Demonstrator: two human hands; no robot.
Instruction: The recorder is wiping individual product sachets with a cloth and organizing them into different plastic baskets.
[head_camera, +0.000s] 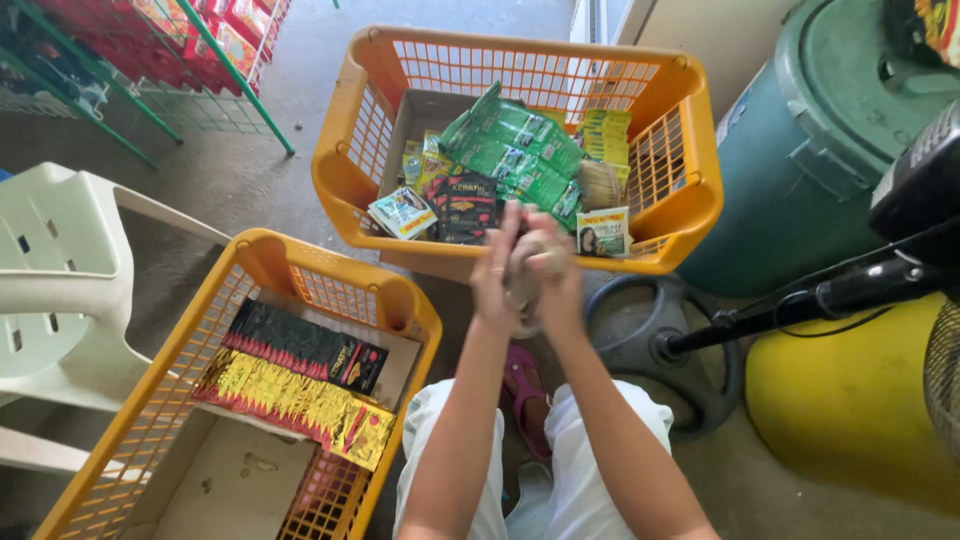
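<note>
We press our left hand (497, 268) and right hand (553, 272) together, palms facing, around a small brownish bundle (524, 275) that looks crumpled or fibrous; what it is exactly we cannot tell, since motion blurs it. The left fingers are stretched upward and flat, while the right hand curls about the bundle from the other side. The bundle sits between our palms, held in the air just in front of the near rim of the far orange basket (690, 215).

That basket already holds a good heap: green sachet strips (515, 150), a black packet (462, 205), yellow sachets (606, 133) and a small pack with a picture on it (603, 232). To our left, the nearer orange basket (255, 255) is lined with cardboard and holds only a black strip of sachets (305, 345) and a gold one (295, 400), with much of its floor bare.

We judge the sorting partly done, the far basket well stocked and the near one barely started.

A white plastic chair (60, 290) stands at far left, a green drum (810, 150) and a yellow drum (850, 400) at right, with a fan base (655, 345) between.
</note>
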